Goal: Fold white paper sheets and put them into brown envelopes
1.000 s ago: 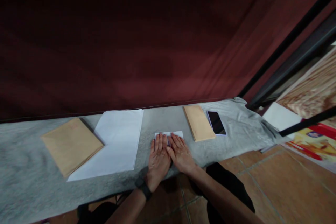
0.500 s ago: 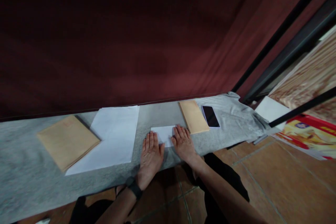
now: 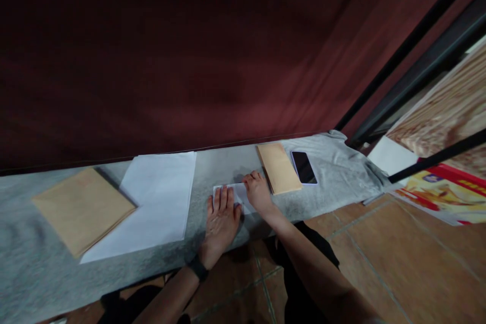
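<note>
A small folded sheet of white paper (image 3: pixel 240 193) lies on the grey cloth, between and under my hands. My left hand (image 3: pixel 222 217), with a dark watch on the wrist, rests flat on its left part, fingers stretched out. At the paper's right end my right hand (image 3: pixel 258 192) is closed, its fingers curled over the far right corner; the fingertips are partly hidden. Just right of that hand lies a small stack of brown envelopes (image 3: pixel 280 168).
A black-screened phone (image 3: pixel 304 167) lies beyond the envelopes. To the left, a stack of white paper (image 3: pixel 163 197) is partly covered by more brown envelopes (image 3: pixel 85 207). The grey cloth (image 3: pixel 34 278) covers a narrow bench against a dark red surface. Black bars (image 3: pixel 436 157) stand at right.
My right hand has gone from lying flat on the paper to curled fingers at its far right corner. My left hand stays flat on the paper, shifted slightly. The view has moved a little.
</note>
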Tool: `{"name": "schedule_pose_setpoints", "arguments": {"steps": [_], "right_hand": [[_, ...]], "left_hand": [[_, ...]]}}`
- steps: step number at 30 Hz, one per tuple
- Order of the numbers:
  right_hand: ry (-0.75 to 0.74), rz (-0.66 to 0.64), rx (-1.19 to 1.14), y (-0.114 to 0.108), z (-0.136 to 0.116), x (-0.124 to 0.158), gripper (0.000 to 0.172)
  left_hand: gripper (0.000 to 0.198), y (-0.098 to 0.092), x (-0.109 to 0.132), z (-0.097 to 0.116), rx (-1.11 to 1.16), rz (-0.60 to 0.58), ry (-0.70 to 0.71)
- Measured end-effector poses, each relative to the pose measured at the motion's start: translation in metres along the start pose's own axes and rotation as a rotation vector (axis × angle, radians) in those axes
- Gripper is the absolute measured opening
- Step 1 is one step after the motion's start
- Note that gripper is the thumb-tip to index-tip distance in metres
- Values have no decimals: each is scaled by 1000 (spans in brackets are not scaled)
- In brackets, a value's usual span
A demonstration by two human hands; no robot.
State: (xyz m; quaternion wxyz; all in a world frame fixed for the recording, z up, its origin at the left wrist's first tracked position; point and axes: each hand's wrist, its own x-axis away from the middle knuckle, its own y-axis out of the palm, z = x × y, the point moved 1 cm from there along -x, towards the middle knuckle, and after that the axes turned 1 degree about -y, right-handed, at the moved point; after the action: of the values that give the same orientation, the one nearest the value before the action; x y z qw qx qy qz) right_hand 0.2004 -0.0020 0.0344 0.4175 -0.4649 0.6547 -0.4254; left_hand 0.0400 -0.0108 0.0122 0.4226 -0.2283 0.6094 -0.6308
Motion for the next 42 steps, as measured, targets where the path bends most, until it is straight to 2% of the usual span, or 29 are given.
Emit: {"name": "schedule_pose_setpoints", "arguments": {"steps": [4,7,12,15,18,23,29,36,42], "right_hand": [[-10,-21,22,-4,-4,-10,30],[-24,11,17,-2,-10,-8,33],[-194,1,-147,16,-24,16,42],[-236,-33,-127,24,-27,36,48],[-194,-15,-58,24,-20,49,51],[-105,49,6,22,-6,60,57],[-31,30,21,21,-2,64,63],[-17,-2,9,11,-4,59,58],[-156,-37,-26,14,-13,55,54]], "left_hand": [[60,-4,-2,2,-18,-24,-11],[60,-4,-3,1,-35,-45,1],[59,1,0,-1,-25,-80,17],[61,2,3,-4,-10,-88,42],[59,3,4,-7,11,-62,49],[60,3,4,-12,30,-1,-34],[64,1,5,-10,-7,-3,-90],[64,0,2,-8,-52,-43,-105],[58,-8,1,-8,-64,-92,-27]]}}
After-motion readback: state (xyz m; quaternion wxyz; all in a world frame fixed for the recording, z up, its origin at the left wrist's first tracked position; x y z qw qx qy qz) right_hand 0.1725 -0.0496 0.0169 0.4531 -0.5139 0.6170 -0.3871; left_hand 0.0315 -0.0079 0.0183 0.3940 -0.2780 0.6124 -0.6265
